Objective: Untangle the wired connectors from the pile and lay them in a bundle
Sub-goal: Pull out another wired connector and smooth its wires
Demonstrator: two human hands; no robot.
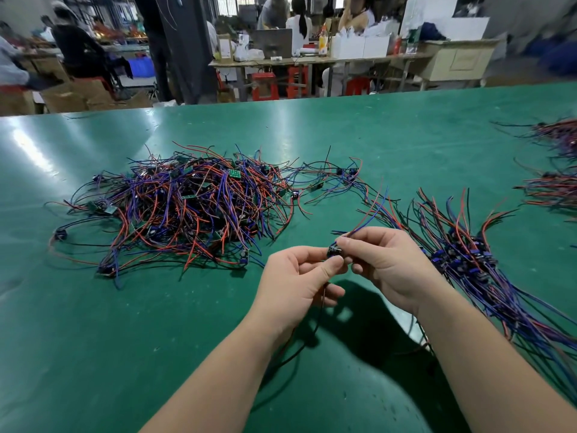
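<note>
A tangled pile (193,207) of red, blue and black wired connectors lies on the green table (93,323), left of centre. To the right, a laid-out bundle (462,254) of connectors stretches toward the near right edge. Between them, above the table, my left hand (296,285) and my right hand (384,264) both pinch one small black connector (332,250). Its red and blue wires stick up to the right, and a black wire hangs down under my left palm.
More sorted wire bundles (555,189) lie at the far right edge. Beyond the table's far edge are red stools (265,85), work tables with boxes, and several people seated or standing.
</note>
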